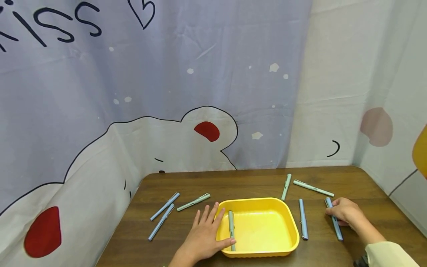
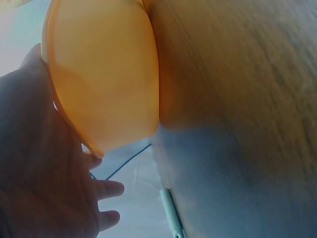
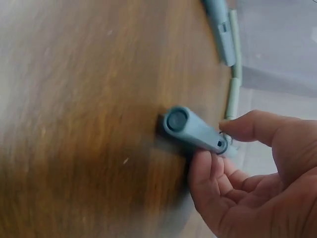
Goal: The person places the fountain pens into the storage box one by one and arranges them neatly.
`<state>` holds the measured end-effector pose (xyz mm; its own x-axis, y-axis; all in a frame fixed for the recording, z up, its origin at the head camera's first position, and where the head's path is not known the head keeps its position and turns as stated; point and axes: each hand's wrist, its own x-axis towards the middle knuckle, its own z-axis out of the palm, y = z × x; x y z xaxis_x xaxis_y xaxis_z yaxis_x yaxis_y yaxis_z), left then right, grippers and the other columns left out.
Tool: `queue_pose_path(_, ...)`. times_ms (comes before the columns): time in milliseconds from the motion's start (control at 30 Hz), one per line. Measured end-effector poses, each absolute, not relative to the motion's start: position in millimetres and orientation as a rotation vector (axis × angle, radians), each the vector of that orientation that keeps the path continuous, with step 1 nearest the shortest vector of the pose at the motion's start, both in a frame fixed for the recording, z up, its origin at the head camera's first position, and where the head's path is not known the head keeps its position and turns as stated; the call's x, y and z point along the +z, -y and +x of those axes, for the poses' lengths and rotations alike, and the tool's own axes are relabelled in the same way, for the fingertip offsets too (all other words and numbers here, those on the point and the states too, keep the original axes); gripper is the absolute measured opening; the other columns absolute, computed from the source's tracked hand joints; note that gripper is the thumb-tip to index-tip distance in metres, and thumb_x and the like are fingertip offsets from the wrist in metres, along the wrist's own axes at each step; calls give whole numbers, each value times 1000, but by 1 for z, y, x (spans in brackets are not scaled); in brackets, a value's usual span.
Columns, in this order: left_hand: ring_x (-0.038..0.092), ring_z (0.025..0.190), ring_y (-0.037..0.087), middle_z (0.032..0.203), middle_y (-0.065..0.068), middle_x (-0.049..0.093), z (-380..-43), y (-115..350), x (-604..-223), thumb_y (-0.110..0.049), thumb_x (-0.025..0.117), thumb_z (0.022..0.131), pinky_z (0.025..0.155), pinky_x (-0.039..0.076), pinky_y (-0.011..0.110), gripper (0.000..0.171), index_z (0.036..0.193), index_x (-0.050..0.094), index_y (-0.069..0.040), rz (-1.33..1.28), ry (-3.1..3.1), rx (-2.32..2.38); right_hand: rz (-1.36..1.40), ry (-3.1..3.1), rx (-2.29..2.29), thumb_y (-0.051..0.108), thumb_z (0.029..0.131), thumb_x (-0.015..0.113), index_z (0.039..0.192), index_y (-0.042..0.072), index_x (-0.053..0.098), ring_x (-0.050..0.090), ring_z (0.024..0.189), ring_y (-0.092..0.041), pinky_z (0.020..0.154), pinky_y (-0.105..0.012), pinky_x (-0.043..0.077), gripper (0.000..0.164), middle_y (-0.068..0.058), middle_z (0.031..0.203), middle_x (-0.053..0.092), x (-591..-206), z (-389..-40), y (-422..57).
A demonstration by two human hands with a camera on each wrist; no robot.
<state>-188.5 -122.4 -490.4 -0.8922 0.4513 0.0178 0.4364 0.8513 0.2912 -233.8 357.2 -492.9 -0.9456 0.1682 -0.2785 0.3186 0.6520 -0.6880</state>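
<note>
At the right of the table my right hand point(image 1: 347, 213) pinches a blue pen point(image 1: 334, 222) between thumb and fingers. In the right wrist view, the round end of this blue pen point(image 3: 193, 128) points away from the hand, close over the wood. My left hand point(image 1: 207, 235) rests on the left rim of a yellow tray point(image 1: 290, 226), fingers spread and thumb reaching over the inside. One green pen point(image 1: 231, 226) lies in the tray along its left side, near that thumb. From the left wrist, the tray's outer wall point(image 2: 106, 74) shows beside the palm.
Another blue pen point(image 1: 303, 218) lies between tray and right hand. Behind are two green pens, one upright point(image 1: 286, 186) in view and one slanted point(image 1: 313, 188). Left of the tray lie a green pen point(image 1: 193, 202) and two blue pens point(image 1: 161, 221). A printed curtain point(image 1: 207, 81) hangs behind the table.
</note>
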Motion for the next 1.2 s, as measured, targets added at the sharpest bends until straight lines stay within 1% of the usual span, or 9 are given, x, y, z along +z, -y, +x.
queue_pose_path(100, 17, 153, 43, 170, 9, 15, -188, 123, -491, -76, 51, 90, 118, 14, 68, 96, 162, 28, -17, 714, -2972, 451, 364, -2589, -1329, 14, 90, 63, 115, -18, 46, 59, 72, -20, 63, -32, 60, 45, -14, 85, 52, -492, -232, -357)
queue_pose_path(233, 18, 153, 43, 170, 8, 14, -188, 123, -491, -77, 50, 90, 118, 14, 68, 96, 162, 27, -18, 719, -2974, 448, 327, -2454, -1536, 12, 94, 56, 126, -21, 35, 60, 80, -18, 69, -34, 61, 51, -13, 91, 55, -490, -231, -357)
queue_pose_path(333, 18, 153, 43, 170, 8, 13, -189, 123, -492, -77, 50, 90, 118, 14, 68, 96, 162, 27, -18, 718, -2977, 450, 277, -2333, -1698, 10, 98, 50, 130, -21, 29, 63, 82, -15, 74, -35, 60, 49, -8, 95, 60, -489, -230, -359)
queue_pose_path(433, 18, 153, 43, 170, 8, 13, -190, 123, -492, -76, 50, 90, 118, 14, 69, 95, 162, 26, -19, 713, -2980, 460, 229, -2229, -1787, 6, 99, 46, 132, -22, 30, 65, 83, -14, 77, -36, 60, 46, -2, 98, 64, -488, -228, -359)
queue_pose_path(567, 18, 153, 43, 170, 8, 14, -189, 123, -492, -77, 50, 90, 118, 14, 68, 95, 162, 27, -19, 709, -2976, 462, 215, -2153, -1818, 6, 99, 47, 134, -21, 36, 67, 87, -18, 79, -38, 59, 45, -2, 102, 65, -489, -222, -358)
queue_pose_path(667, 18, 153, 43, 170, 8, 14, -189, 123, -493, -77, 50, 90, 118, 14, 68, 96, 162, 26, -19, 708, -2973, 459, 200, -2147, -1816, 10, 102, 47, 137, -21, 35, 68, 89, -19, 80, -39, 59, 48, -3, 103, 66, -490, -219, -356)
queue_pose_path(767, 17, 153, 43, 170, 7, 13, -189, 123, -493, -77, 50, 90, 118, 13, 68, 96, 162, 27, -19, 706, -2977, 456, 165, -2168, -1802, 15, 105, 48, 142, -21, 27, 68, 91, -20, 81, -40, 59, 56, -5, 106, 67, -490, -217, -353)
queue_pose_path(967, 18, 153, 44, 170, 10, 15, -188, 124, -493, -77, 50, 90, 118, 14, 69, 95, 162, 28, -18, 717, -2980, 454, 74, -2205, -1782, 16, 105, 52, 154, -13, 12, 68, 99, -26, 85, -43, 59, 70, -13, 119, 67, -486, -212, -343)
queue_pose_path(1200, 18, 152, 44, 170, 9, 15, -189, 124, -494, -76, 50, 91, 118, 14, 68, 95, 162, 28, -18, 727, -2988, 452, 51, -2229, -1802, 15, 104, 55, 157, -8, 10, 69, 105, -30, 87, -43, 59, 74, -13, 119, 68, -477, -207, -325)
